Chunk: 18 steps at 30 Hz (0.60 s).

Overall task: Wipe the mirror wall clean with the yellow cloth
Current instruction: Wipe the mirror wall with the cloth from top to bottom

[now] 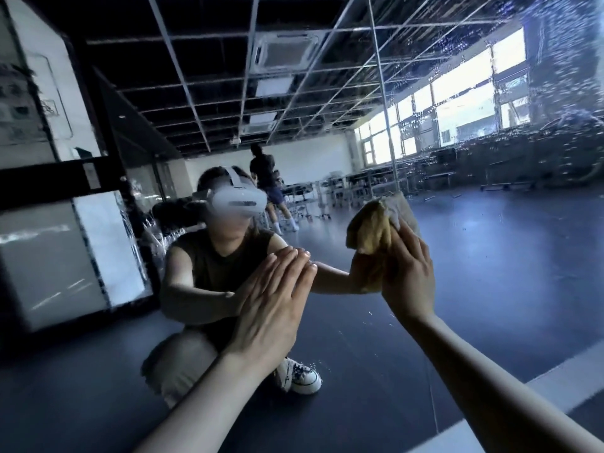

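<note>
Head view shows a crouched person facing the large glass mirror wall (490,256). Their right hand (408,273) holds the bunched yellow cloth (372,230) against the glass right of centre. Judging by the water droplets (555,60) speckling the upper right of the frame, the lower glass looks mostly clear and the wet band above is not yet wiped.

To do this stroke well, the wad probably wants spreading flatter, so more fabric meets the glass. Even pressure and overlapping passes up towards the droplets would help. So would crossing the thin vertical seam (382,93), so no strip is missed.

On the right hand, the fingers (403,237) lie close together, bent lightly over the wad and clamping it to the mirror. The thumb is hidden behind the cloth.

The left hand (274,305), at centre frame, is flat and empty. Its fingers (294,266) are straight and side by side, their tips touching the glass as a brace. That bracing may leave prints to wipe afterwards.
</note>
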Tool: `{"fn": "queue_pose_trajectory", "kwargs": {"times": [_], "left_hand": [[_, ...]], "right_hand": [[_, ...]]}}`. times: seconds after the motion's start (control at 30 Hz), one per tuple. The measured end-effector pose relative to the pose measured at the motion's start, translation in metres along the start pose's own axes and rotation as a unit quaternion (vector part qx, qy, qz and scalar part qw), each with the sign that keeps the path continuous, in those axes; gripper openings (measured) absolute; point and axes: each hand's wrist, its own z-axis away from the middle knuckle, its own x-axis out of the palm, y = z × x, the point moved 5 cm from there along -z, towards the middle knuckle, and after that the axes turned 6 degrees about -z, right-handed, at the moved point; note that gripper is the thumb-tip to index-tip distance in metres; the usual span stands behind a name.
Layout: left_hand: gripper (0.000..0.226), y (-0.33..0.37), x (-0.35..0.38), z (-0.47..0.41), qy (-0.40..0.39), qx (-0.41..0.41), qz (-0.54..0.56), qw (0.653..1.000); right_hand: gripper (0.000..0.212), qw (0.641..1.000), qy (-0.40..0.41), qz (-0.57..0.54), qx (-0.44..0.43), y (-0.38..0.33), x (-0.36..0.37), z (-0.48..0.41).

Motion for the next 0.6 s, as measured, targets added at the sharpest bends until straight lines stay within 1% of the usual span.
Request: {"fn": "queue_pose_trajectory", "kwargs": {"times": [0.17,0.33,0.43,0.5,0.6], "left_hand": [[0.059,0.003,0.001,0.006,0.002,-0.002,-0.005,1.000],[0.058,0.004,0.007,0.027,-0.009,0.003,-0.021,1.000],[0.055,0.002,0.008,0.043,-0.016,0.012,-0.028,0.999],[0.053,0.000,0.008,0.054,-0.020,0.020,-0.039,0.999],[0.052,-0.008,0.007,0.070,-0.027,0.027,-0.050,0.998]], "right_hand": [[0.054,0.999,0.000,-0.010,0.032,0.006,0.004,0.011],[0.051,0.999,-0.011,-0.007,0.052,0.011,0.006,0.051],[0.054,0.995,-0.008,-0.007,0.100,0.013,0.009,0.077],[0.058,0.989,-0.007,-0.007,0.150,0.008,0.016,0.090],[0.059,0.975,0.002,-0.019,0.222,-0.015,0.029,0.104]]}}
